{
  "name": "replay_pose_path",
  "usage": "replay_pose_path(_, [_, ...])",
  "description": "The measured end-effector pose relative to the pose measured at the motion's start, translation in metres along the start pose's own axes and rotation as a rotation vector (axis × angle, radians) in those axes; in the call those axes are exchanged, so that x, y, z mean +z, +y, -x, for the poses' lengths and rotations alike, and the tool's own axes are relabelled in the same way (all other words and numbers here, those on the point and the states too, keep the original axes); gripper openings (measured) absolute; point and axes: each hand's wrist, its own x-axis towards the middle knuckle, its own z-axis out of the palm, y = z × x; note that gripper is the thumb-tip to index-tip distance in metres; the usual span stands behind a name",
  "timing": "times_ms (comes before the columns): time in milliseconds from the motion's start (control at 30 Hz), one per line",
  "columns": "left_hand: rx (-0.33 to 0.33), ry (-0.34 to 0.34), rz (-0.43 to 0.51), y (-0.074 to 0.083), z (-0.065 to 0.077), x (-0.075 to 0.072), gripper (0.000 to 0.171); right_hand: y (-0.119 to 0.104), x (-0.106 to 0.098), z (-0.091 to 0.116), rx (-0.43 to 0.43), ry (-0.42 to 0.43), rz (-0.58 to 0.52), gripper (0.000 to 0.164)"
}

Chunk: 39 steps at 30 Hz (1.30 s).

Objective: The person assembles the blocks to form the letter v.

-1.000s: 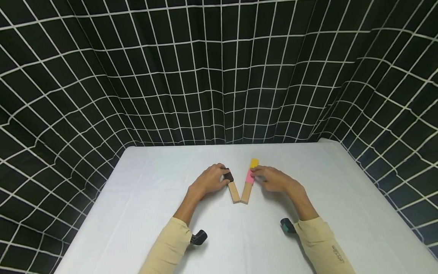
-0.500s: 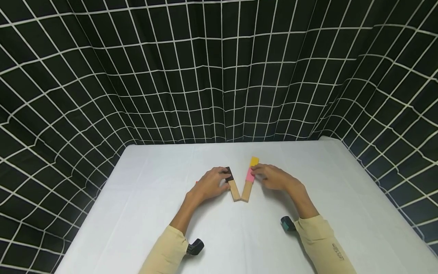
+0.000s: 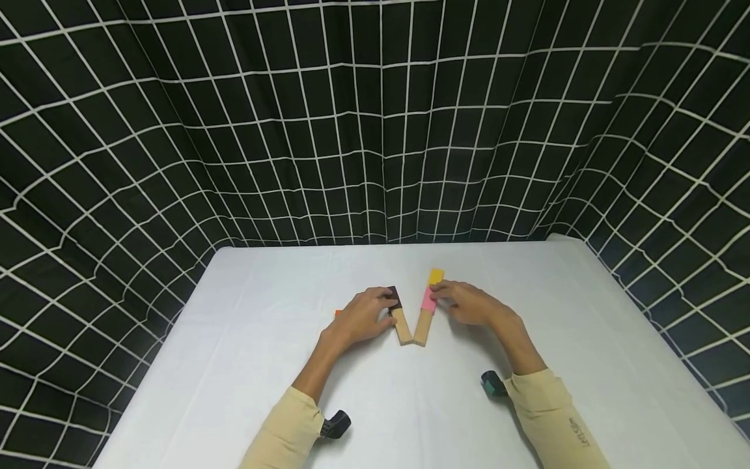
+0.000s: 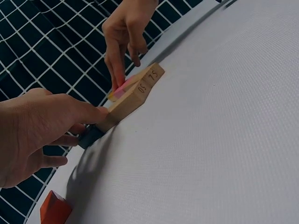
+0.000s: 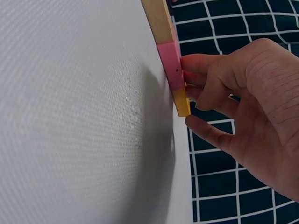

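Note:
Two plain wooden blocks, the left one [image 3: 402, 327] and the right one [image 3: 423, 328], lie on the table in a V, near ends touching. A black block [image 3: 394, 290] continues the left arm of the V. A pink block [image 3: 428, 302] and then a yellow block [image 3: 436, 276] continue the right arm. My left hand [image 3: 362, 315] lies over the left arm; one digit touches the plain wood and loosely bent fingers are at the black block. The fingertips of my right hand [image 3: 469, 305] rest against the pink block's side, the other fingers spread near the yellow one.
An orange-red block [image 4: 55, 211] lies on the white table [image 3: 234, 365] beside my left hand, mostly hidden by it in the head view. Dark curtains [image 3: 328, 143] with a white grid surround the table. Black wrist cameras [image 3: 336, 425] stick out from both sleeves.
My left hand has eased slightly toward me along the left arm of the V, uncovering more of the black block. The orange-red block now shows behind it. My right hand stays in place.

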Motion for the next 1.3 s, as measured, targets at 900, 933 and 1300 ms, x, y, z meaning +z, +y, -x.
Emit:
replay_pose_path(900, [0.041, 0.005, -0.048, -0.001, 0.001, -0.007, 0.035, -0.001, 0.001, -0.003, -0.027, 0.006, -0.005, 0.05])
replay_pose_path(933, [0.041, 0.003, -0.055, 0.0, 0.002, -0.008, 0.035, -0.001, 0.001, -0.003, -0.028, 0.006, -0.004, 0.05])
replay_pose_path(1300, [-0.015, -0.014, -0.047, 0.001, 0.016, -0.029, 0.037, -0.001, 0.003, -0.002, -0.011, 0.012, -0.004, 0.05])
